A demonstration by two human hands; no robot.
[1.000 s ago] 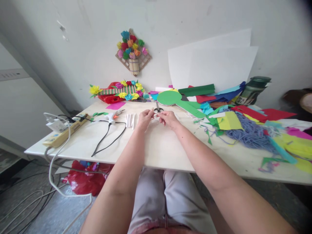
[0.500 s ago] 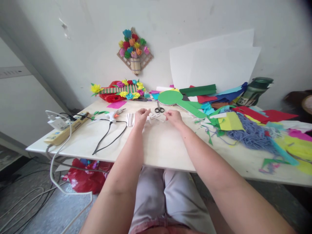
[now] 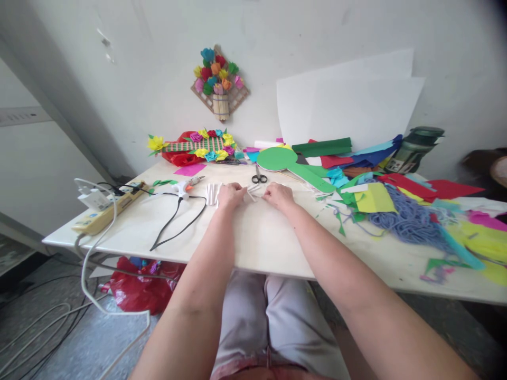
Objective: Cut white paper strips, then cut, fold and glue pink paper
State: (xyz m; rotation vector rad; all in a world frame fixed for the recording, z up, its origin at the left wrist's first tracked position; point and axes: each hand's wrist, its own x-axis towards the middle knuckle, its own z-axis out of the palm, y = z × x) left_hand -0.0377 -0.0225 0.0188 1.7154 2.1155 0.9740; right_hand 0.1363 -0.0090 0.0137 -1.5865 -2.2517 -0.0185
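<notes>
My left hand [image 3: 233,195] is low over the table, its fingers curled together among short white paper rolls. What it grips, if anything, is hidden. Several white rolls [image 3: 211,194] lie side by side just left of it, and loose white pieces [image 3: 252,194] are between my two hands. My right hand [image 3: 279,196] rests on the table with the fingers bent in a pinch; anything in them is too small to make out. Small scissors [image 3: 259,177] with black handles lie behind and between the hands. A white glue gun [image 3: 184,189] with an orange nozzle lies to the left.
A yellow power strip [image 3: 103,214] with cables is on the table's left. A green paddle-shaped board [image 3: 279,158] lies at the back. Coloured paper, blue-grey yarn [image 3: 410,211] and a dark bottle [image 3: 419,150] crowd the right. A flower-decorated craft [image 3: 198,146] sits back left.
Both hands have come down to the table. The left fingers, which were raised in a pinch, are now curled lower among the white rolls; the right fingers have drawn in.
</notes>
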